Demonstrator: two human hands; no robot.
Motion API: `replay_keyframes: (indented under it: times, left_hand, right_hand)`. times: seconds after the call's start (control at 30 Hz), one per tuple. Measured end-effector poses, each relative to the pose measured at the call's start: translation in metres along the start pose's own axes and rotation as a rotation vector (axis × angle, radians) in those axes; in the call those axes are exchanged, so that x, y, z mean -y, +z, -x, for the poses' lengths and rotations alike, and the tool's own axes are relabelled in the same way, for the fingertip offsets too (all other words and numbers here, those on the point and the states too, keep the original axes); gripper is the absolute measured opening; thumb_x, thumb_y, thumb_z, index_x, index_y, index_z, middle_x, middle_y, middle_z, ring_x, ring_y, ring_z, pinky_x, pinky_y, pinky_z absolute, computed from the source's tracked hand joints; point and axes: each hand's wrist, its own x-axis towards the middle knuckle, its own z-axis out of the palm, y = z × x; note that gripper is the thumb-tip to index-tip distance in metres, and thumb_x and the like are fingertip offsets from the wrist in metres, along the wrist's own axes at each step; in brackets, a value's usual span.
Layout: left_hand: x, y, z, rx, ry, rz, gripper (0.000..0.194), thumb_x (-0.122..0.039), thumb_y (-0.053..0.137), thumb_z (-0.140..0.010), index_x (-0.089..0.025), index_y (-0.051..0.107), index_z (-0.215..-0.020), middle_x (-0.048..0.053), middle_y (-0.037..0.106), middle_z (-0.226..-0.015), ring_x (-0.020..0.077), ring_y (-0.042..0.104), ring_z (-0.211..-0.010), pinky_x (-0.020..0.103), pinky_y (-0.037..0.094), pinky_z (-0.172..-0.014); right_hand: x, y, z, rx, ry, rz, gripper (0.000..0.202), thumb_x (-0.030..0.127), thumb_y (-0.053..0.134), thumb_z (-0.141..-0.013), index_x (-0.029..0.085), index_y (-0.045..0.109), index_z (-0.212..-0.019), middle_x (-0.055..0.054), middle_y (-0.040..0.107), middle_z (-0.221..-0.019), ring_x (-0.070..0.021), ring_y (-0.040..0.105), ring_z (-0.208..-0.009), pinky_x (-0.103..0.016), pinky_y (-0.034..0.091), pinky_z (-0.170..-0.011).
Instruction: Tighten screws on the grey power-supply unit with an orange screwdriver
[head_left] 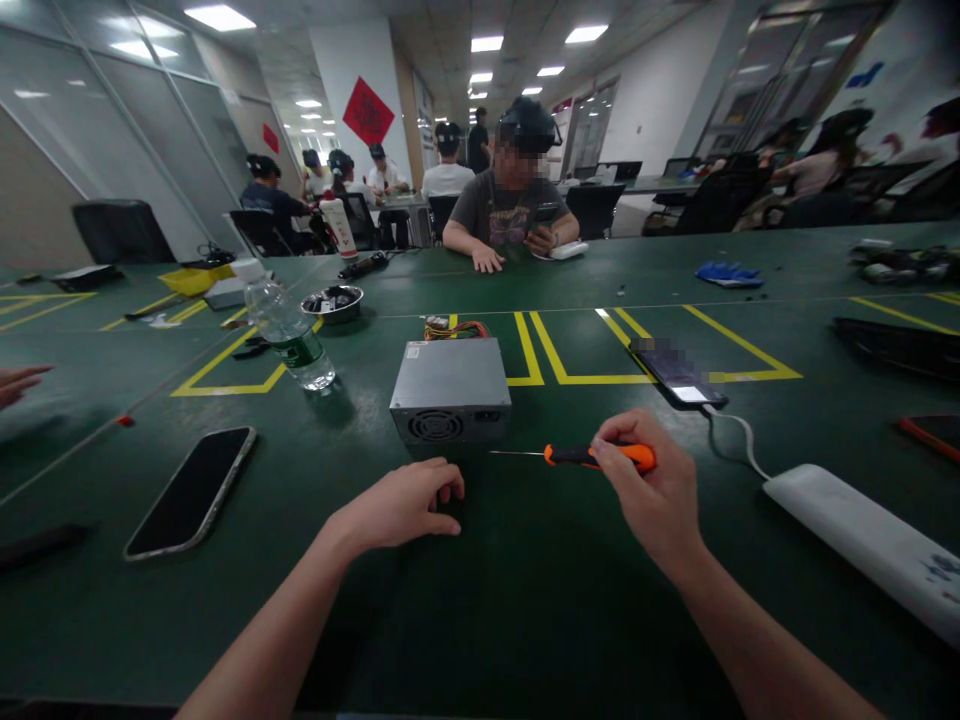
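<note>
**Screwdriver Gripped at Right, Grey Power Supply Ahead of Left Hand**

In the head view, the right hand (660, 490) pinched the orange-and-black screwdriver (573, 456) by its handle between thumb and fingers, the thin shaft pointing to nine o'clock. Its tip lay near the lower front edge of the power supply (454, 385); whether they touched could not be told.

That grey metal box sat on the green table (525, 620), fan grille facing the wearer, at ten o'clock from the right hand and one o'clock from the left hand (405, 503). The left hand was loosely curled and gripped nothing, just short of the box. A bundle of wires (469, 330) showed at the box's twelve o'clock.

From the left hand, a dark-screened phone (191, 492) lay at nine o'clock and a water bottle (300, 345) stood toward eleven. From the right hand, a white power bank (862, 540) lay past three o'clock. Across the table, at twelve, sat a person (499, 205) wearing a headset.
</note>
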Motion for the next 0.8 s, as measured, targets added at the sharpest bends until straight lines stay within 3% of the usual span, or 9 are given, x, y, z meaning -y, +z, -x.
replay_keyframes:
  times: [0.1, 0.33, 0.47, 0.63, 0.8]
  left_hand:
    - [0.000, 0.010, -0.004, -0.091, -0.060, -0.001, 0.028, -0.038, 0.062, -0.073, -0.021, 0.056, -0.095, 0.001, 0.056, -0.091, 0.0149, 0.053, -0.077, 0.026, 0.041, -0.062]
    - [-0.013, 0.012, -0.011, -0.104, -0.011, -0.063, 0.009, -0.027, 0.056, -0.078, -0.022, 0.060, -0.085, 0.000, 0.057, -0.090, 0.0155, 0.054, -0.079, 0.026, 0.041, -0.065]
    - [-0.014, 0.016, -0.014, -0.197, 0.014, -0.034, 0.027, -0.027, 0.058, -0.077, -0.024, 0.054, -0.103, 0.001, 0.054, -0.099, 0.0155, 0.054, -0.083, 0.026, 0.042, -0.068]
    - [-0.009, 0.020, -0.017, -0.150, 0.060, -0.019, 0.007, -0.024, 0.056, -0.078, -0.023, 0.059, -0.084, 0.000, 0.055, -0.094, 0.0154, 0.054, -0.083, 0.027, 0.043, -0.069]
    - [-0.014, 0.027, -0.012, -0.232, 0.044, 0.302, 0.012, -0.029, 0.053, -0.080, -0.020, 0.057, -0.087, 0.001, 0.059, -0.091, 0.0143, 0.057, -0.078, 0.027, 0.047, -0.067]
  right_hand:
    - [0.001, 0.000, 0.000, -0.006, -0.007, -0.004, 0.010, 0.023, 0.050, -0.080, 0.020, 0.050, -0.071, 0.004, 0.049, -0.060, -0.0107, 0.045, -0.050, -0.023, 0.035, -0.046]
    - [0.000, -0.002, -0.001, -0.009, -0.020, -0.009, 0.011, 0.026, 0.049, -0.081, 0.020, 0.049, -0.072, 0.004, 0.050, -0.060, -0.0110, 0.046, -0.049, -0.023, 0.036, -0.046]
    - [0.002, -0.007, 0.000, -0.021, -0.032, 0.010, 0.011, 0.025, 0.049, -0.082, 0.020, 0.049, -0.073, 0.005, 0.049, -0.059, -0.0105, 0.045, -0.048, -0.022, 0.036, -0.045]
    - [0.011, -0.022, 0.017, -0.052, -0.047, 0.044, 0.011, 0.025, 0.048, -0.084, 0.020, 0.049, -0.074, 0.005, 0.050, -0.060, -0.0103, 0.046, -0.048, -0.022, 0.036, -0.044]
    - [0.020, -0.030, 0.051, -0.184, -0.008, 0.061, 0.010, 0.026, 0.049, -0.084, 0.020, 0.051, -0.076, 0.003, 0.052, -0.065, -0.0106, 0.048, -0.049, -0.022, 0.037, -0.044]
